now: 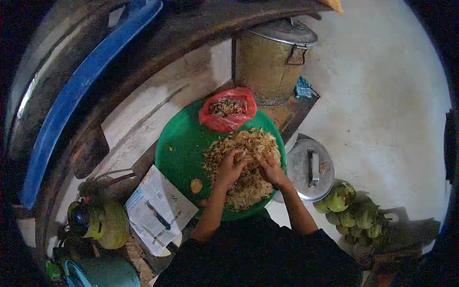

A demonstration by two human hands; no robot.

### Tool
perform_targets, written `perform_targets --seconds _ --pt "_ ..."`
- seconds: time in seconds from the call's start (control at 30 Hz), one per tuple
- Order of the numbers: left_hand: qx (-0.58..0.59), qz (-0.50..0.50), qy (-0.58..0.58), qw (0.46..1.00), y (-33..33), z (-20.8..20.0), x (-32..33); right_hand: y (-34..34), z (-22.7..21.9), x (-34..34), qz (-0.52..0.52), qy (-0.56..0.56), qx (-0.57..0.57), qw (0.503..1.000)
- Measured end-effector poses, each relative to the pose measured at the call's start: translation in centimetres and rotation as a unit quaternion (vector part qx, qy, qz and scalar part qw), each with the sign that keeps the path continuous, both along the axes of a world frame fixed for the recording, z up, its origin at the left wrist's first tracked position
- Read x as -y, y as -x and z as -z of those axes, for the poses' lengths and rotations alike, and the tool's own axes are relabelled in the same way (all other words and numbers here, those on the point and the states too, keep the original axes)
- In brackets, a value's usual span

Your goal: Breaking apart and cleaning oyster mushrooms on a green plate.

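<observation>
A loose heap of pale, stringy bean sprouts (246,191) covers the right part of a round green tray (179,138). Both my hands are over its middle, close together. My left hand (233,166) has its fingers bent and drawn together, pinching some sprouts. Opposite it, my right hand (270,168) is curled in the same way, its fingertips among the sprouts. Behind the heap, an open red plastic bag (222,123) holds darker brown scraps. One flat tan piece (196,185) lies on the tray left of my left wrist.
Right of the tray is a lidded metal pot (301,167), with green rounded fruits (356,215) beyond. A tall metal drum (265,67) stands behind. Left are a printed paper sheet (155,210) and green gas cylinder (114,225). A dark ledge (201,33) bears a long blue object (71,98).
</observation>
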State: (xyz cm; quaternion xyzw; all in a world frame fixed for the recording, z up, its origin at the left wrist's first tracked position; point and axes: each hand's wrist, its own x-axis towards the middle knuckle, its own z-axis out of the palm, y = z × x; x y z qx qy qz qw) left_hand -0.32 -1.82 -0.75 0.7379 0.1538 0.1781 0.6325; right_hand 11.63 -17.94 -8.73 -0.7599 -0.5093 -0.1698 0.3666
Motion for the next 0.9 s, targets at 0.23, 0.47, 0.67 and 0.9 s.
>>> perform_targets --seconds 0.23,0.47,0.67,0.9 --pt "0.020 -0.011 0.080 0.997 -1.2 0.9 0.6 2.8 -4.9 0.3 0.023 0.079 -0.584 0.807" --pt "0.003 0.028 0.117 0.993 -2.6 4.9 0.8 2.3 -5.9 -0.2 -0.040 0.029 -0.540 0.840" --pt "-0.022 0.009 -0.111 0.994 -2.5 6.8 2.4 1.6 -3.9 -0.5 0.020 0.025 -0.212 0.977" --pt "-0.067 0.002 -0.088 0.994 -2.2 3.8 2.2 2.5 -5.4 -0.6 0.016 0.066 -0.438 0.897"
